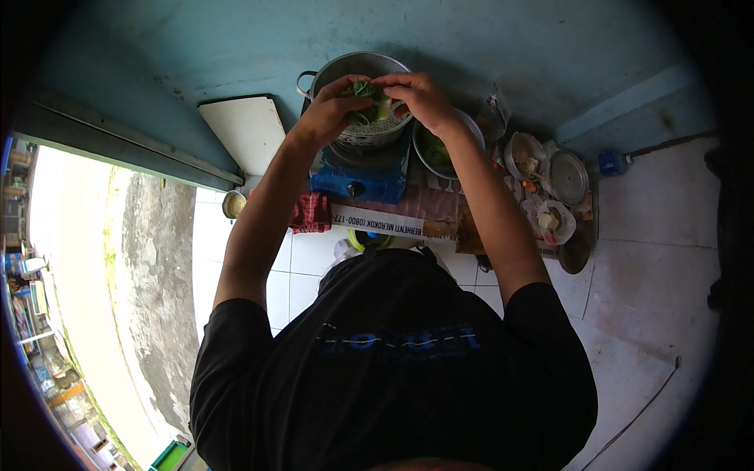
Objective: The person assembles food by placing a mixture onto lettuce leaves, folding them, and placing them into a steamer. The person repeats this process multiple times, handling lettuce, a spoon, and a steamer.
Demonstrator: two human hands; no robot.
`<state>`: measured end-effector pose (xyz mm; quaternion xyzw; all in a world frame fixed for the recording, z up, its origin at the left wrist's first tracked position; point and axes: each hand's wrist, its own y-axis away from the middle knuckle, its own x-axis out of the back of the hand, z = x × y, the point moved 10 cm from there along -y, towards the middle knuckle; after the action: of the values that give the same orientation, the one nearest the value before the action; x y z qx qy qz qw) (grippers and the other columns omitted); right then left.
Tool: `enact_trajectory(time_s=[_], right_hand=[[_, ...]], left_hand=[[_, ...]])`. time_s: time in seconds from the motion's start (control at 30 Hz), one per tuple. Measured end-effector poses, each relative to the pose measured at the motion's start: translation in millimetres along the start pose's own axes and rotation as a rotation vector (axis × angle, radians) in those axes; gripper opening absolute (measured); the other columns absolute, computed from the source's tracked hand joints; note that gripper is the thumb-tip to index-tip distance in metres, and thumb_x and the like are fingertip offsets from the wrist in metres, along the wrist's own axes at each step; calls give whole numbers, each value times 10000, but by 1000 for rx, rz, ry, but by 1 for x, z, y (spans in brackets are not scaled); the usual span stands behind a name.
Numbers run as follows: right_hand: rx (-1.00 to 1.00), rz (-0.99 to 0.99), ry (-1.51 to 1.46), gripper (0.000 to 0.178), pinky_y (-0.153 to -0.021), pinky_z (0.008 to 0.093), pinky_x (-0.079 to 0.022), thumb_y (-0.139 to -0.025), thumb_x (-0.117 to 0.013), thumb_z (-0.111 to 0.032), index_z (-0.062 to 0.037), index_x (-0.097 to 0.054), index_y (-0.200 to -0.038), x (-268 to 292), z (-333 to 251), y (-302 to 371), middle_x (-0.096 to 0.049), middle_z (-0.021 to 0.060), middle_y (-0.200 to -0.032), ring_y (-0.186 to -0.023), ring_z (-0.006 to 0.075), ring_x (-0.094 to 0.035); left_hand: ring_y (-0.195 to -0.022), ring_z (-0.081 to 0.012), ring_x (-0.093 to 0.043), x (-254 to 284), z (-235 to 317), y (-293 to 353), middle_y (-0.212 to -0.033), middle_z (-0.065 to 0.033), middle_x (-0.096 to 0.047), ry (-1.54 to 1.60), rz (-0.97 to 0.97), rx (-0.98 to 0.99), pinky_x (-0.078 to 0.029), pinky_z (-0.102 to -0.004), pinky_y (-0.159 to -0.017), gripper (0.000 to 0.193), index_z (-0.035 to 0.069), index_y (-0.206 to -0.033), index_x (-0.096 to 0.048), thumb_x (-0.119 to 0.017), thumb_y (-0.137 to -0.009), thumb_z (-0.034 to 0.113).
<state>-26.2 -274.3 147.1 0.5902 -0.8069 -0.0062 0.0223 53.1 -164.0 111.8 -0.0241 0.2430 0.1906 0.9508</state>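
Over a round metal steamer pot (369,141), both my hands are raised around a bunch of green leaves (364,89). My left hand (333,110) is closed on the leaves from the left, its fingers partly hidden behind them. From the right, my right hand (418,97) pinches at the same bunch with bent fingers. A paler green piece (384,108) shows between the hands. Below them lies the perforated steamer tray (390,125) inside the pot. The pot stands on a blue stove (356,188) with a black knob.
Right of the stove is a metal bowl (471,129) holding something green. Farther right are a white bowl (518,149), a round metal lid (569,177) and a plastic bag (552,224). A red checked cloth (312,213) hangs at the front; a white board (245,129) leans on the wall.
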Motion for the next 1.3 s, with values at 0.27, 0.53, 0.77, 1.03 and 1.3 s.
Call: enact_trajectory(time_s=[0.27,0.53,0.77,1.03,1.3], right_hand=[[394,129,556,191,-767,315,-577,-922,-665,-56,-33,-758,-1087,0,-32,19,-765,92,-1045,-915,170,-730],[284,321,479,282,-804,299,-545,-953,-632,-27,-52,-704,-1224,41,-13,68,-730,55,-1133,-956,133,-674],[97,631,401,298,-885,294,-532,-971,-611,-14,-27,-673,-1262,124,68,214,-716,74,-1147,-1061,128,-665],[-376,962,691,407,-926,420,-545,-862,-705,-85,-5,-661,-1258,272,233,451,-716,173,-1156,-1091,303,-693],[-561,790,1075,709,-1056,527,-452,-755,-774,-62,-10,-496,-1405,329,326,524,-543,220,-1333,-1249,420,-527]], left_hand=[[-1195,-281,-656,7,-9,-7,-1274,-138,-635,-38,-6,-128,-560,-390,-1026,384,26,-1255,-662,-676,-882,-65],[-1212,-338,-655,-13,-4,-13,-1347,-203,-608,-1228,-16,-442,-551,-367,-1036,536,25,-1266,-693,-708,-755,-136],[-1236,-341,-643,-64,-29,-27,-1445,-208,-535,-1245,-125,-510,-562,-369,-1024,581,34,-1287,-694,-741,-735,-138],[-963,-184,-712,-177,-210,-45,-1149,-142,-688,-171,58,47,-595,-294,-789,549,-26,-1371,-513,-754,-879,5],[-1021,-253,-714,-203,-477,-11,-1175,-172,-693,-518,397,406,-590,-358,-874,550,20,-1325,-552,-805,-844,101]])
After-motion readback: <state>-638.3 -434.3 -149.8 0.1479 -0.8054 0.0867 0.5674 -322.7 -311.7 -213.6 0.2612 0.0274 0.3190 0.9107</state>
